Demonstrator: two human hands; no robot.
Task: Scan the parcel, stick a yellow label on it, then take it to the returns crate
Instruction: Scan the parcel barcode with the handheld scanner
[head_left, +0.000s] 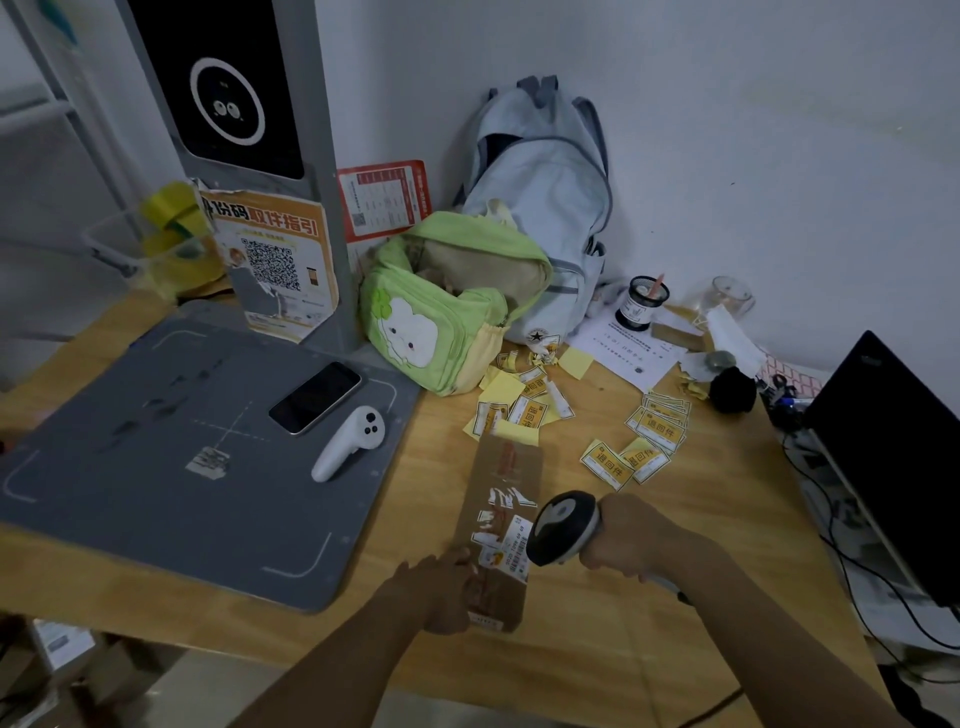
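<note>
A long brown cardboard parcel (501, 499) lies on the wooden table, with a white shipping label near its close end. My left hand (441, 592) grips the parcel's near left edge. My right hand (628, 535) is wrapped around the handle of a black and grey barcode scanner (563, 527), whose head points left at the shipping label, just beside the parcel. Yellow return labels (657, 428) lie scattered on the table beyond the parcel, some in a small stack.
A grey scanning mat (156, 493) on the left carries a phone (315, 397) and a white controller (350, 441). A green bag (447, 306) and pale blue backpack (545, 208) sit at the back. A black laptop (893, 467) with cables is at right.
</note>
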